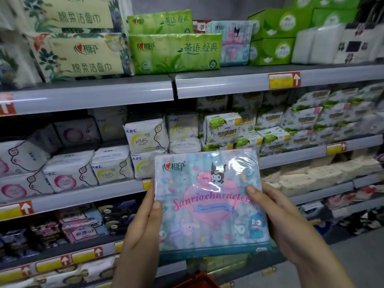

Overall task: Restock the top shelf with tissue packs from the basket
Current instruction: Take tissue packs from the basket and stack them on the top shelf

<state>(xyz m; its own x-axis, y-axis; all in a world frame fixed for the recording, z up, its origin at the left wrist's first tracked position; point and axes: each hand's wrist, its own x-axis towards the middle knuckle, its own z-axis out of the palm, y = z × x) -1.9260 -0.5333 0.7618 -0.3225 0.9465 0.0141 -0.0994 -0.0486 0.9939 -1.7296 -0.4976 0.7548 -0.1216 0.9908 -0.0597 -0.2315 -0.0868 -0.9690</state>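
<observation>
— While both hands are up, where exactly is the tissue pack?
— Between them, held in the air in front of the shelves, with its printed face toward the camera and slightly tilted. It is pale blue with a pink heart and cartoon figures.
— How does the left hand sit on it?
— It grips the pack's left edge. The thumb presses on the front, and the other fingers go behind the pack, out of sight.
— And the right hand?
— It grips the right edge the same way, with the thumb on the front by the end of the pink lettering and the fingers wrapped behind.
— Where is the top shelf from the pack?
— Well above it. Matching blue packs stand on that shelf, above the held pack and a little to its right. Green packs are stacked just to their left, and green boxes are on their right.
— And the basket?
— Just below the pack. Only a bit of red rim shows at the bottom edge of the view, so I cannot tell what is in it.
— Anything behind the pack?
— White packs on a lower shelf, up and to its left.
</observation>
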